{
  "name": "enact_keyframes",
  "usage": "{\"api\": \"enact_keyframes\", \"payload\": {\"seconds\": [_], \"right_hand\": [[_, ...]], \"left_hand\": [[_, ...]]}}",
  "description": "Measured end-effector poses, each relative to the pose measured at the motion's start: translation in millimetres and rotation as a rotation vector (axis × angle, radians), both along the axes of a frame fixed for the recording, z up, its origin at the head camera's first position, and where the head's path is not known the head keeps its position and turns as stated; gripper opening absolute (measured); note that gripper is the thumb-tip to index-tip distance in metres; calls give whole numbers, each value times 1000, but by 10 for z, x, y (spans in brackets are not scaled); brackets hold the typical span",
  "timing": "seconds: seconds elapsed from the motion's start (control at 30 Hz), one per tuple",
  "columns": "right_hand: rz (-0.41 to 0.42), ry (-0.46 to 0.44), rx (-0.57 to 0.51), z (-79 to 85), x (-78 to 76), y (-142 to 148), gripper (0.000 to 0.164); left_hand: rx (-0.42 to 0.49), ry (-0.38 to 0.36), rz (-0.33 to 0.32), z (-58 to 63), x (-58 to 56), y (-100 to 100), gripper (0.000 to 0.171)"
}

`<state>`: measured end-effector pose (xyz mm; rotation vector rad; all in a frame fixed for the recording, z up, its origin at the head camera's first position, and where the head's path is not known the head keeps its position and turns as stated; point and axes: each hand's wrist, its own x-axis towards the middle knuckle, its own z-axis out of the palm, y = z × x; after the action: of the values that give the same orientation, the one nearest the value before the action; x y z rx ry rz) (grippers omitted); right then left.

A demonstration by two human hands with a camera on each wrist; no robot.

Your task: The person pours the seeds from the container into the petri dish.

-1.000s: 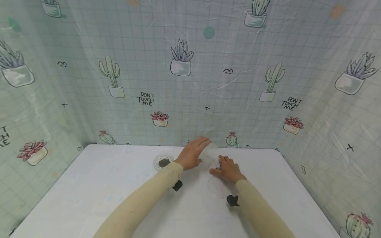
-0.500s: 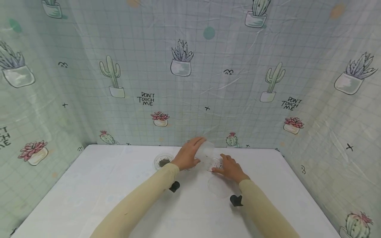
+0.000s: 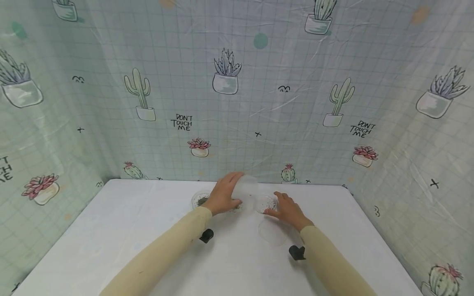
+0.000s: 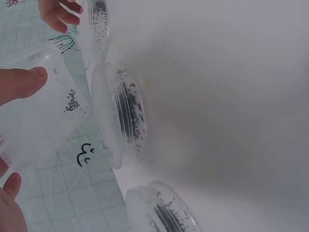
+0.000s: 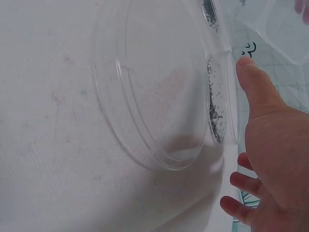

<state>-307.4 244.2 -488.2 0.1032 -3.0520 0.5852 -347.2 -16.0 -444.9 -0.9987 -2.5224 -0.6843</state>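
Observation:
My left hand (image 3: 223,195) holds a translucent white plastic container with square corners (image 4: 38,128), pinched with its thumb on top. Dark grains gather near one corner of it. In the head view it overlaps the middle petri dish (image 3: 237,206), which the hand partly covers. Dark grains lie in that dish too. My right hand (image 3: 290,211) is by the right petri dish (image 3: 265,204), thumb and fingers spread apart around its near right side. Black specks are scattered in this dish (image 5: 217,104). Between the right hand's fingers nothing is held.
A clear petri dish lid (image 3: 273,232) lies on the white table (image 3: 237,267) below the right hand. The left petri dish (image 3: 200,199), with a dark heap, stands beside the left wrist. A cactus-print curtain (image 3: 237,111) rises behind the table.
My left hand has moved left with the translucent container, from over the right dish to the middle one. My right hand has eased slightly right, its fingers spreading from the right dish.

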Motion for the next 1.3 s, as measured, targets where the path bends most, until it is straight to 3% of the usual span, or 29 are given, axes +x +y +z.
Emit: {"api": "enact_keyframes", "payload": {"seconds": [0.3, 0.83, 1.07, 1.3], "right_hand": [[9, 2, 3, 23, 31, -6, 89], [16, 7, -4, 65, 164, -44, 84], [15, 2, -3, 101, 200, -64, 84], [25, 15, 6, 132, 224, -65, 85]], "left_hand": [[74, -37, 20, -15, 57, -164, 89], [64, -98, 97, -1, 120, -440, 94], [114, -102, 95, 21, 159, -596, 95], [135, -157, 126, 10, 196, -735, 93]]}}
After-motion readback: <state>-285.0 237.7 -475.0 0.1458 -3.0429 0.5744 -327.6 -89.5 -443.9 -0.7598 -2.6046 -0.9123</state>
